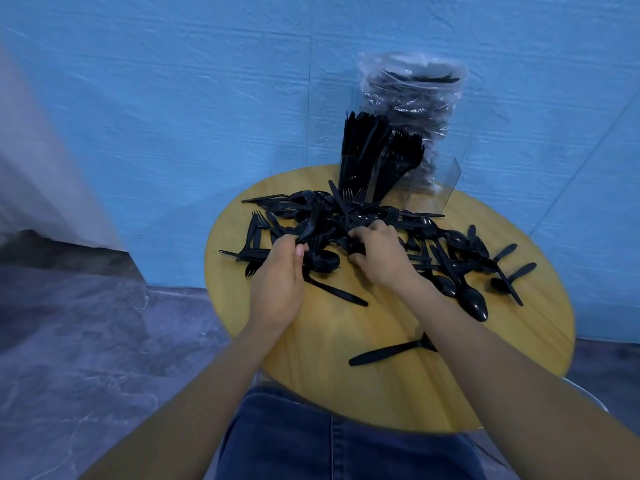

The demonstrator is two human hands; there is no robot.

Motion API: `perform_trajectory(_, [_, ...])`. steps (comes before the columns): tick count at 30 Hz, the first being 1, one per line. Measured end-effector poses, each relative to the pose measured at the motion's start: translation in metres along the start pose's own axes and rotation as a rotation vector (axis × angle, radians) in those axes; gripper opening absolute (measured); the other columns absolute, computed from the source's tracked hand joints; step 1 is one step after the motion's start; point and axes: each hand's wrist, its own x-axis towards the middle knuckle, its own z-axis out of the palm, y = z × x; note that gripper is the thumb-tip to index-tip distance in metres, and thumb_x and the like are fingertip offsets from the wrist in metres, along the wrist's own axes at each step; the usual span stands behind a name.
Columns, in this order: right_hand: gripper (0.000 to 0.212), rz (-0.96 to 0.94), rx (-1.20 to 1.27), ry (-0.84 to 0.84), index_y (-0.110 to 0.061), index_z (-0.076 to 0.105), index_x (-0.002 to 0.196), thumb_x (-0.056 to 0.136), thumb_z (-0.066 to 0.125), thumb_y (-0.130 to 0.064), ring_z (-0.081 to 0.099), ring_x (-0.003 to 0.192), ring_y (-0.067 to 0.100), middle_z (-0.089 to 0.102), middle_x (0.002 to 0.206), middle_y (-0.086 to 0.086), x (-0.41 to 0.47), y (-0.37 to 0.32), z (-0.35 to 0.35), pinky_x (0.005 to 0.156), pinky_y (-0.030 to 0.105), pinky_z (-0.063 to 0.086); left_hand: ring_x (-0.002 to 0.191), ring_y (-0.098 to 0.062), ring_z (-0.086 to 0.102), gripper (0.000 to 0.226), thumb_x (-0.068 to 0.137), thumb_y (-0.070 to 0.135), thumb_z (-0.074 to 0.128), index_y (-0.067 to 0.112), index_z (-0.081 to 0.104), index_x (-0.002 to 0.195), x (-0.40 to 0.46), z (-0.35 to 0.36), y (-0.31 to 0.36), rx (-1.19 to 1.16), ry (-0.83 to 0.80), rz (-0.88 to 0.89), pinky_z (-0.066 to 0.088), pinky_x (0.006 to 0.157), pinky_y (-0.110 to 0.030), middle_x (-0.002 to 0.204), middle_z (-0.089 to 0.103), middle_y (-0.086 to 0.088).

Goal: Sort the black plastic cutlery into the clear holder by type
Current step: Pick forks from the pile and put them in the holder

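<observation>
Honestly, the tangled black cutlery pile (346,233) on the round table (398,386) looks light, stiff and slick, so handles are best pinched, as both the left hand (278,282) and right hand (379,256) are curled into it, near the clear holder (433,188).

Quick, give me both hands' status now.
Left hand: fingers curled around black cutlery from the pile.
Right hand: fingers curled into the pile; grip cannot be told.

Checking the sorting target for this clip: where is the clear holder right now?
In the head view the clear holder stands at the round table's far edge, behind the cutlery pile, in front of a plastic bag.
</observation>
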Motion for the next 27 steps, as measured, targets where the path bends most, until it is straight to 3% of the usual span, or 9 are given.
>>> perform_trajectory(3, [0.056,-0.011,-0.049,-0.047,-0.018,0.037,0.143,0.092,0.060,-0.021,0.031,0.124,0.028,0.037,0.132,0.011,0.004,0.000,0.001,0.103,0.038,0.035,0.071,-0.019,0.056,0.035,0.101,0.034,0.025,0.010,0.050,0.092,0.000,0.000,-0.001,0.014,-0.010,-0.005,0.045,0.057,-0.036,0.094,0.062,-0.006])
perform_trajectory(8, [0.037,-0.022,-0.025,0.064,-0.013,0.051,0.128,0.092,0.058,-0.019,0.041,0.118,0.027,0.045,0.124,0.011,0.001,0.004,0.005,0.092,0.039,0.044,0.071,-0.017,0.056,0.045,0.097,0.044,0.020,0.011,0.051,0.095,0.000,0.001,-0.001,0.011,-0.008,0.003,0.045,0.057,-0.035,0.092,0.062,-0.004])
perform_trajectory(13, [0.030,-0.037,-0.039,0.153,-0.006,0.058,0.122,0.096,0.050,-0.019,0.045,0.112,0.028,0.049,0.116,0.012,-0.003,0.006,0.006,0.085,0.037,0.046,0.073,-0.017,0.058,0.027,0.101,0.027,0.029,0.012,0.050,0.095,0.000,0.000,0.000,0.031,-0.010,-0.016,0.044,0.058,-0.033,0.097,0.064,-0.005])
perform_trajectory(17, [0.030,-0.038,-0.080,0.220,-0.007,0.061,0.121,0.099,0.044,-0.019,0.041,0.110,0.028,0.053,0.116,0.011,-0.005,0.007,0.003,0.086,0.034,0.040,0.073,-0.017,0.057,0.029,0.101,0.028,0.029,0.010,0.051,0.094,0.000,0.000,0.001,0.031,-0.008,-0.014,0.042,0.057,-0.027,0.097,0.063,-0.004])
perform_trajectory(21, [0.028,0.002,-0.112,0.315,-0.014,0.063,0.117,0.100,0.043,-0.024,0.040,0.113,0.027,0.056,0.117,0.005,-0.006,0.007,-0.005,0.091,0.037,0.032,0.073,-0.020,0.057,0.033,0.100,0.030,0.028,0.007,0.052,0.094,0.001,0.000,0.000,0.023,0.002,-0.010,0.045,0.058,-0.035,0.093,0.063,-0.007])
perform_trajectory(27, [0.026,-0.053,-0.078,0.468,-0.015,0.063,0.104,0.101,0.038,-0.021,0.054,0.099,0.023,0.066,0.099,0.000,-0.009,0.012,-0.022,0.088,0.035,0.026,0.070,-0.015,0.054,0.032,0.101,0.028,0.028,0.008,0.051,0.093,0.000,0.001,0.000,0.028,0.006,0.003,0.037,0.053,-0.029,0.093,0.062,-0.003])
